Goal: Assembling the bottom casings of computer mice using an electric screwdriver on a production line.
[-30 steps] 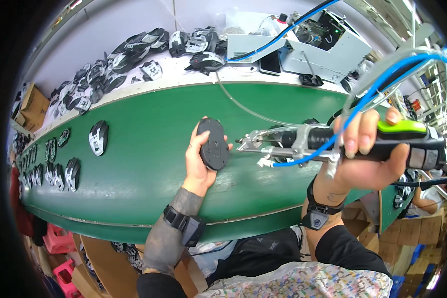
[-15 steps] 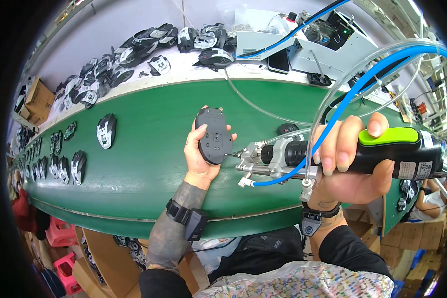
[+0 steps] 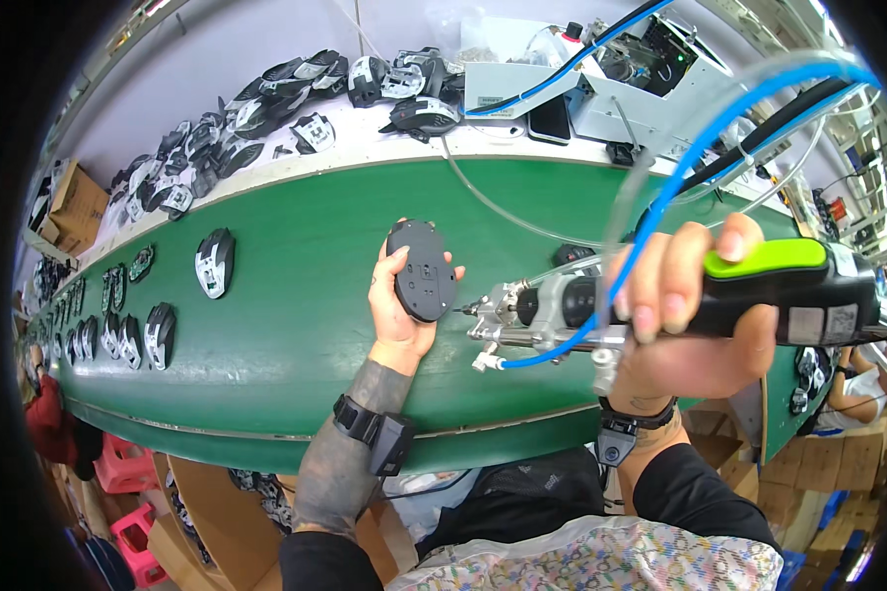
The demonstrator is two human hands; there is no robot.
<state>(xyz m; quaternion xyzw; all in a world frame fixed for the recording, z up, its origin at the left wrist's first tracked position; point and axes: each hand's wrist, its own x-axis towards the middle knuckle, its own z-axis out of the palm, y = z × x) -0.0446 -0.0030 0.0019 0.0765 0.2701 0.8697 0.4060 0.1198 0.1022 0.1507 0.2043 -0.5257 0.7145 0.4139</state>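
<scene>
My left hand [image 3: 396, 313] holds a dark computer mouse [image 3: 422, 270] upside down above the green conveyor belt [image 3: 296, 295], its flat underside facing me. My right hand [image 3: 685, 325] grips a powered screwdriver [image 3: 680, 295] with a black body and a bright green top. Its metal nose points left, the tip right at the mouse's right edge. A blue hose [image 3: 700, 148] and a clear tube run up from the tool.
Several mouse shells [image 3: 214, 261] lie on the belt at the left. More mouse parts [image 3: 266, 94] pile on the white shelf behind. A grey machine box [image 3: 641, 79] and a dark phone [image 3: 549, 118] stand at the back right. Cardboard boxes [image 3: 857, 463] sit low right.
My left hand has turned the mouse more upright and brought it nearer. The screwdriver has moved left until its tip meets the mouse's edge.
</scene>
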